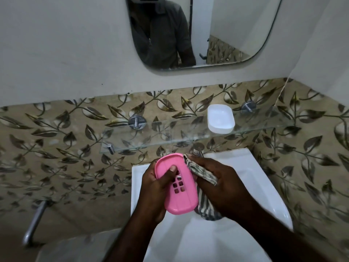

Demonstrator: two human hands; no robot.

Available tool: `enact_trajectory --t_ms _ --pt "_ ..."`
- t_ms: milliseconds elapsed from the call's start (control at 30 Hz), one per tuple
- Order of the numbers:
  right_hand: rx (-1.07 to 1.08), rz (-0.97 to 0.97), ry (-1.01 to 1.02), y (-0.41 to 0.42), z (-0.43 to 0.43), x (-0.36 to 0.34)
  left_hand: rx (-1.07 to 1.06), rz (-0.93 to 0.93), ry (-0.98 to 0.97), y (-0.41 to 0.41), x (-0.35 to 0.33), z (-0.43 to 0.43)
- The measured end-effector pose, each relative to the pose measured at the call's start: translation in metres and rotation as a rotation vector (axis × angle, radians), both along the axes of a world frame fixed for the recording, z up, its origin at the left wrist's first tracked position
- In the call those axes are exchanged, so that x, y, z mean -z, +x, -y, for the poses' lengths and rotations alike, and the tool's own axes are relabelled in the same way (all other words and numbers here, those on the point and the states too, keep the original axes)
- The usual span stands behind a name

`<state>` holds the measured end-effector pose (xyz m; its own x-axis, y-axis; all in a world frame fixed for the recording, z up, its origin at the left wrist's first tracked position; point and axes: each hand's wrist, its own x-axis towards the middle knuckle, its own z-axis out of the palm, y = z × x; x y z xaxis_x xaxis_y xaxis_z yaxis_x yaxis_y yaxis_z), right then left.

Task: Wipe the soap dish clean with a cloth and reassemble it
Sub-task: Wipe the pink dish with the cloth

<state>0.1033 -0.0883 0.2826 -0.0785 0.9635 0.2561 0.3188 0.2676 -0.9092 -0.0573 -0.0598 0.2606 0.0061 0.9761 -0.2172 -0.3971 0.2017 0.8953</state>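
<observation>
My left hand grips a pink soap dish tray with several square drain holes, thumb pressed on its inner face. It is held above the white sink. My right hand holds a striped grey and white cloth against the tray's right rim, and more of the cloth hangs down below the tray. The white bottom part of the soap dish lies apart on the glass shelf, open side up.
A mirror hangs on the wall above the shelf, and it reflects a person in a dark jacket. Leaf-patterned tiles cover the lower wall. A metal rail sticks out at the lower left. A tap peeks above my hands.
</observation>
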Motion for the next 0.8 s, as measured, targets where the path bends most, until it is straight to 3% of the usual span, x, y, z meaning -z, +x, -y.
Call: enact_trajectory --t_ms 200,300,400,500,800 --pt "-0.065 0.265 0.132 -0.002 0.019 0.016 -0.021 0.029 -0.060 -0.008 -0.001 -0.004" --pt "0.002 0.267 0.108 -0.004 0.011 0.010 0.029 -0.085 -0.008 -0.007 -0.004 -0.002" --pt "0.085 0.332 0.215 -0.002 -0.004 0.002 0.062 -0.205 0.058 0.000 -0.010 0.004" --pt "0.136 0.324 0.277 -0.007 -0.011 -0.004 -0.027 -0.297 0.134 0.006 -0.018 0.012" --pt "0.084 0.224 0.060 -0.013 0.022 0.013 -0.264 -0.378 0.191 0.008 -0.026 0.023"
